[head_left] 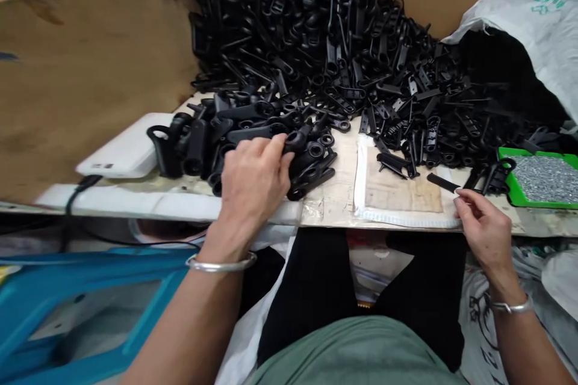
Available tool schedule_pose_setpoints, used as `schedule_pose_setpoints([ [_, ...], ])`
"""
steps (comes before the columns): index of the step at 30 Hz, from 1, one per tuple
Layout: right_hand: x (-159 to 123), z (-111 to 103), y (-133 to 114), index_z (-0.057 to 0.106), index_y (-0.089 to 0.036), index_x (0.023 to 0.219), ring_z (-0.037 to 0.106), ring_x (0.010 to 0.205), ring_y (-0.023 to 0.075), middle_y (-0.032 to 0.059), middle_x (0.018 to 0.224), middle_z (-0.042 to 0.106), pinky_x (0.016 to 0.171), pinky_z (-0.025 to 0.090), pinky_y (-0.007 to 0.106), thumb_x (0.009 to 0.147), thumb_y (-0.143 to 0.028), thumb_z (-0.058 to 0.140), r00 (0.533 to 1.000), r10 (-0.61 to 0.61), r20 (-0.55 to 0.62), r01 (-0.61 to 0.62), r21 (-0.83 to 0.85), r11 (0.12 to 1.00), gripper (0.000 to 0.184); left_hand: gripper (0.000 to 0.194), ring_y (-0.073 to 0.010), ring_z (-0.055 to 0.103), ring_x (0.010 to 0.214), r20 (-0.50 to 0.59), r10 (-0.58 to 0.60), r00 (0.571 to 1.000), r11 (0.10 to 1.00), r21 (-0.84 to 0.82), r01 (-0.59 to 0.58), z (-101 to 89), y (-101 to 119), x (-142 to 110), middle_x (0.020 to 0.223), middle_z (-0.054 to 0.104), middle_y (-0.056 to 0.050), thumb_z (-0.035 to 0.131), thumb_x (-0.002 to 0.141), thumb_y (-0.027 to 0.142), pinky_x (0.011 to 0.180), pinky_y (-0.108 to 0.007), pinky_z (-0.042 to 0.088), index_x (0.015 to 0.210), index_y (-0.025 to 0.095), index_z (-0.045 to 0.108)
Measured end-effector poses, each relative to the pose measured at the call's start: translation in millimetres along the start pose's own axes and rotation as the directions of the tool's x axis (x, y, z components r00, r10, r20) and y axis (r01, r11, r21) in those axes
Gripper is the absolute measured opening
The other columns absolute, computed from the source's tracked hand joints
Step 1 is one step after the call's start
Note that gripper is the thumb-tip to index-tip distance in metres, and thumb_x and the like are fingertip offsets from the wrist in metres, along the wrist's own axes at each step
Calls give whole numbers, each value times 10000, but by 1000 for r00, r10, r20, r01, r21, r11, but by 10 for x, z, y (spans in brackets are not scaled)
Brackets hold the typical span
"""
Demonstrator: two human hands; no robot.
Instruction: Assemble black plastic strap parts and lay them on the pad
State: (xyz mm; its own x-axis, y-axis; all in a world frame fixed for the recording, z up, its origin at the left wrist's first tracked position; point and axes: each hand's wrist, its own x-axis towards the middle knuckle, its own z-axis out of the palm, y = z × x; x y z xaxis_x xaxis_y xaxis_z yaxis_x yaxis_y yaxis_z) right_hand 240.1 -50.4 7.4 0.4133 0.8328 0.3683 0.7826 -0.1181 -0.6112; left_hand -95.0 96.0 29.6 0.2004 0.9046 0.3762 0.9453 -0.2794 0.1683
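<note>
A large heap of black plastic parts (334, 54) covers the back of the work table (334, 198). My left hand (253, 183) rests on a row of assembled black pieces (226, 138) at the table's front left, fingers curled round one piece (300, 139). My right hand (481, 225) is at the front right edge, fingers pinched on a thin flat black strip (443, 183). Both wrists wear a silver bangle.
A green tray (515, 192) of small grey metal bits stands at the right. A white padded mat (361, 192) lies between my hands. A white device (124, 153) with a cable sits left. A white sack (537, 24) stands back right, a blue crate (81, 307) below left.
</note>
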Motion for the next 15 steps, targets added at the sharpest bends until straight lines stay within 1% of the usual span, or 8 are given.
schedule_pose_setpoints([
  [2,54,7,-17,693,-175,1035,668,762,207,86,927,705,723,534,358,918,-346,536,994,-109,18,110,-67,992,260,354,-331,532,1020,-3,-8,1000,997,76,8,41,-44,66,1090,635,-151,383,952,341,820,-470,420,1144,164,621],
  [4,110,83,-103,691,-186,1042,666,847,222,92,978,702,775,525,364,935,-317,507,974,-213,74,220,-111,969,250,322,-346,500,1066,-22,-8,1000,996,90,10,69,-51,83,1147,620,-147,413,946,368,832,-489,393,1095,184,630],
  [6,174,211,-232,687,-198,1052,657,869,222,90,998,695,786,513,356,943,-289,495,950,-284,130,304,-168,938,239,342,-366,477,1113,-32,-23,999,996,83,26,81,-39,71,1215,602,-170,422,943,381,858,-521,364,1127,166,616],
  [8,243,364,-374,682,-203,1057,642,854,216,88,996,678,724,499,330,938,-265,512,929,-330,169,364,-237,901,217,386,-376,470,1147,-20,-32,999,998,61,33,78,-23,45,1263,586,-195,399,954,379,879,-540,343,1193,140,585],
  [10,309,512,-499,682,-207,1041,622,831,212,87,974,658,621,461,299,924,-247,545,911,-353,214,405,-304,862,184,410,-375,474,1173,-20,-34,999,999,33,35,65,-11,13,1295,577,-202,387,961,383,898,-548,329,1232,129,562],
  [12,364,626,-582,691,-209,991,608,812,213,86,937,643,550,408,284,914,-224,559,904,-338,262,416,-358,836,153,416,-372,481,1191,-40,-35,999,999,12,36,55,-5,-21,1308,575,-203,386,965,393,911,-550,322,1230,125,562],
  [14,397,683,-607,703,-209,936,606,793,210,82,911,641,543,393,283,912,-199,552,913,-299,279,387,-357,850,153,404,-369,485,1212,-71,-18,997,1000,-4,18,56,9,-58,1314,575,-201,397,965,398,928,-550,319,1207,127,576],
  [15,404,689,-598,708,-210,923,609,787,206,79,910,647,565,408,287,908,-192,551,920,-281,273,362,-318,876,159,385,-366,488,1218,-91,4,996,1000,-18,-6,62,25,-77,1307,582,-196,406,964,392,938,-549,317,1185,135,588],
])
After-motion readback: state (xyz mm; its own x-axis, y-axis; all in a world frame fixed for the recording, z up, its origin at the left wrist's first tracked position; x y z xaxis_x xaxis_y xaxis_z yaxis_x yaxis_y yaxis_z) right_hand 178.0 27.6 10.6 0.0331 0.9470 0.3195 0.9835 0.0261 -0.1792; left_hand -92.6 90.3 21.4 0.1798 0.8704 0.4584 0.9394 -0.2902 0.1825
